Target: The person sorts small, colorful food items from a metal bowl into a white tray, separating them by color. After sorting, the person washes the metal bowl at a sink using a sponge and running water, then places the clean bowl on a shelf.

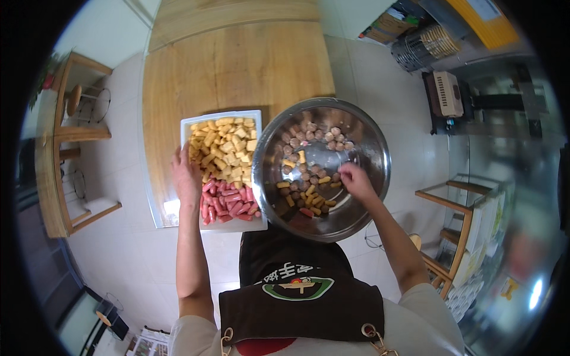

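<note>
My left hand (185,175) grips the left rim of a white rectangular tray (191,119), with the fingers along the wall. Yellow, tofu-like chunks (227,144) fill the tray's far part. Pink sausage pieces (229,202) lie in its near part. To its right, a large stainless steel bowl (378,147) holds brown meatballs (294,142), yellow sticks (314,198) and a reddish piece (306,212). My right hand (354,179) is inside the bowl at the right, fingers curled beside the meatballs. Whether anything is between those fingers is hidden.
Both containers stand at the near end of a wooden table (236,62), and the bowl overhangs its right edge. Wooden-framed furniture (62,187) stands at left, with a round stool (74,100). At right are a wooden frame (458,244) and a wire basket (412,55).
</note>
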The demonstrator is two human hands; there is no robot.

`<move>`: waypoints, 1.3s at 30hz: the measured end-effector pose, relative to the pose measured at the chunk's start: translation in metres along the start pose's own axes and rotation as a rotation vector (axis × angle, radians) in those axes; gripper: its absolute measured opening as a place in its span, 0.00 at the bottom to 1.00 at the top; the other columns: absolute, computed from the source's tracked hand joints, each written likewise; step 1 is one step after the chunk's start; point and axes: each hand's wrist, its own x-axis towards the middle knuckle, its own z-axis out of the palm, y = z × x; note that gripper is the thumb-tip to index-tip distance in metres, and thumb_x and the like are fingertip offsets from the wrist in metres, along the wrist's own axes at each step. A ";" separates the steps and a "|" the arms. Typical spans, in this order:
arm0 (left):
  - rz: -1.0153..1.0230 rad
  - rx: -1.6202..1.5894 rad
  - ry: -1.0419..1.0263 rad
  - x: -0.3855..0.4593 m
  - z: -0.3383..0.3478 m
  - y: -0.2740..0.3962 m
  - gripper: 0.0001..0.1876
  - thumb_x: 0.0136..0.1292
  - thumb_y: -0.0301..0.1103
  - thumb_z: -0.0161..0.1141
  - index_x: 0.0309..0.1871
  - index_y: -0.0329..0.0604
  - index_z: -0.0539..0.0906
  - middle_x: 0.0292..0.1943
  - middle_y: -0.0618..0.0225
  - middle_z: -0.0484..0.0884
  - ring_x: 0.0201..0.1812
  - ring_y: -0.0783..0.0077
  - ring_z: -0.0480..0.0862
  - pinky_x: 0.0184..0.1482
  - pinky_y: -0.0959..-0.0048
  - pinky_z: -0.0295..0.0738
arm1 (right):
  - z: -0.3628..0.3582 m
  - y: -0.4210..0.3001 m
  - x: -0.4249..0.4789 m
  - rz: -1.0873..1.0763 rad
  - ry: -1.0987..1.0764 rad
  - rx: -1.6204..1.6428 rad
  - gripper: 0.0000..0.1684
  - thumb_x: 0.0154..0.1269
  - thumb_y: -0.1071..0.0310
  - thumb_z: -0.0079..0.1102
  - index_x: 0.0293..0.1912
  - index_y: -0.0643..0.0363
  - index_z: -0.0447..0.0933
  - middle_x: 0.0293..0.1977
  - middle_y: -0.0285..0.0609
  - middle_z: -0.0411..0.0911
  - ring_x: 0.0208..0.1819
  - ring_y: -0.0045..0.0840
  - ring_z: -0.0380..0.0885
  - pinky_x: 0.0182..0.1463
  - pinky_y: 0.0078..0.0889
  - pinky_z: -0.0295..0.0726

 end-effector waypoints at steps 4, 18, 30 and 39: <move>-0.012 -0.564 -0.228 -0.015 -0.003 0.101 0.20 0.53 0.20 0.52 0.51 0.40 0.75 0.41 0.53 0.78 0.43 0.51 0.77 0.46 0.62 0.74 | 0.010 0.005 -0.034 0.074 0.040 -0.377 0.15 0.53 0.75 0.55 0.44 0.56 0.73 0.40 0.47 0.72 0.43 0.42 0.74 0.44 0.45 0.77; 0.525 0.305 -0.634 -0.159 0.168 0.217 0.15 0.53 0.32 0.58 0.45 0.42 0.74 0.43 0.57 0.70 0.44 0.54 0.76 0.29 0.68 0.81 | 0.036 0.019 -0.008 -0.305 0.107 -0.618 0.13 0.50 0.68 0.57 0.39 0.57 0.71 0.35 0.43 0.69 0.40 0.34 0.73 0.36 0.35 0.77; 0.478 0.028 -0.917 -0.165 0.196 0.191 0.21 0.50 0.32 0.62 0.50 0.46 0.77 0.46 0.49 0.72 0.40 0.51 0.81 0.34 0.61 0.82 | 0.064 0.005 0.002 -0.310 0.054 -0.222 0.10 0.55 0.71 0.53 0.39 0.57 0.72 0.41 0.51 0.68 0.38 0.48 0.74 0.38 0.48 0.76; 0.574 -0.040 -1.009 -0.157 0.170 0.190 0.17 0.59 0.40 0.55 0.51 0.48 0.75 0.39 0.52 0.79 0.42 0.53 0.80 0.39 0.59 0.79 | 0.048 0.027 0.004 -0.319 0.052 -0.050 0.10 0.56 0.73 0.60 0.37 0.61 0.70 0.35 0.47 0.72 0.30 0.37 0.76 0.33 0.34 0.77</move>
